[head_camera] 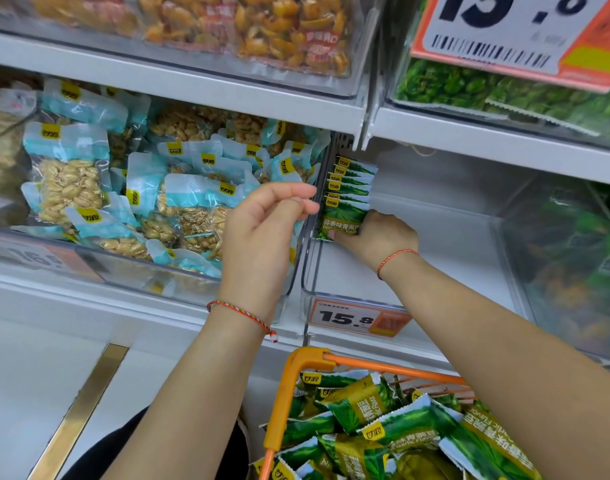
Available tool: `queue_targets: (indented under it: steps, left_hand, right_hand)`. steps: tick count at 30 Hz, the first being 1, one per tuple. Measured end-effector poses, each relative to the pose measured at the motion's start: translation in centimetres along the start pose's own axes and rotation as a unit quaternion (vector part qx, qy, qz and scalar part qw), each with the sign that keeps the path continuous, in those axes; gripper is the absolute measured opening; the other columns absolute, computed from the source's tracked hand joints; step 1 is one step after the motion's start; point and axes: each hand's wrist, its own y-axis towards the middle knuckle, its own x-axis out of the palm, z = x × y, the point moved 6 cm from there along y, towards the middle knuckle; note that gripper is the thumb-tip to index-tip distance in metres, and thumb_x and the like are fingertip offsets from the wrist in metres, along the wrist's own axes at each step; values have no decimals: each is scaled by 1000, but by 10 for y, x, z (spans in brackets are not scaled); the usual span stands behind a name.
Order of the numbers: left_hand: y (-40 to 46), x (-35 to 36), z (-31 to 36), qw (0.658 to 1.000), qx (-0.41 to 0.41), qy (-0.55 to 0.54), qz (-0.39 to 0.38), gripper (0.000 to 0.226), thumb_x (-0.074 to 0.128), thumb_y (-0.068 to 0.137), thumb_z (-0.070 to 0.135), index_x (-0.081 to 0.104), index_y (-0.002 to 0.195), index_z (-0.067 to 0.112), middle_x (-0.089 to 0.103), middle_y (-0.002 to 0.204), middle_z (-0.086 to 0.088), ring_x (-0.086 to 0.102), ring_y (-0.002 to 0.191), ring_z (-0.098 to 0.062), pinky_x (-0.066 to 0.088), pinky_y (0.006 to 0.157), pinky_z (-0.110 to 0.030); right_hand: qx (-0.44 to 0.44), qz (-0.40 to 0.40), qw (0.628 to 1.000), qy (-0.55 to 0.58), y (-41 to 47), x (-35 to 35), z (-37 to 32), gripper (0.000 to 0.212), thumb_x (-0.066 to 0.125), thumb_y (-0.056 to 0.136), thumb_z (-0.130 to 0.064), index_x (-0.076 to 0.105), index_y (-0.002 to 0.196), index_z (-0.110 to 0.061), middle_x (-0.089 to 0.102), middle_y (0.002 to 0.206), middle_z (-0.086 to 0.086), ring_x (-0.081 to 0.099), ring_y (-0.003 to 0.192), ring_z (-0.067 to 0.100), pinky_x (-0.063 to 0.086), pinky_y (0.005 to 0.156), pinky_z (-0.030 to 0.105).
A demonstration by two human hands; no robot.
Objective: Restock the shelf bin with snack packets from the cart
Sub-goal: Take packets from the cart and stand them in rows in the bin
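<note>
Green packets (pixel 345 202) stood in a row against the bin's (pixel 435 230) left wall, back corner. Right hand (pixel 379 237) curled round the front packet's lower edge, holding the row upright. Left hand (pixel 262 230) hovered at the wall's outer side, fingers loosely bent, gripping nothing. Packets looked light, soft, crinkly foil, probably slippery; best taken by the flat faces or sealed ends, several squeezed together. Rest of bin floor open to the right and front, plenty of room to extend the row. Clear walls and shelf lip above limit entry height. More packets piled in the cart (pixel 296 368) below the bin's front edge.
</note>
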Motion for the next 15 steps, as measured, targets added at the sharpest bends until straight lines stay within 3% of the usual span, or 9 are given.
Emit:
queue_targets:
  steps: [3,10,13,15]
  left_hand:
    - [-1,1,0,1000,0,5,-1,28,54,87,1,68,75,23,69,71,12,64,91,-7,48,90,-26]
    - [0,1,0,1000,10,14,-6,28,54,87,2,68,74,24,69,75,11,63,90,-6,48,85,-21]
    - [0,1,2,1000,18,22,-10,28,55,87,2,68,74,24,69,74,12,63,87,-3,47,81,-17]
    - [0,0,2,1000,22,21,-9,28,54,87,2,68,75,23,68,73,12,62,85,-1,46,78,-13]
  right_hand:
    - [-9,10,1000,-14,0,-1,-1,59,49,82,-68,56,107,-15,65,101,6,61,94,28,37,66,27]
    - [4,-50,999,-1,-5,5,3,66,49,78,-74,51,111,-16,60,97,2,60,94,24,38,67,27]
    - [12,-64,998,-8,-10,0,5,61,47,79,-73,48,101,-17,51,86,-1,54,84,22,37,65,27]
    - [8,-72,997,-14,-14,-8,5,59,45,78,-76,47,84,-18,52,79,-2,52,74,20,36,60,27]
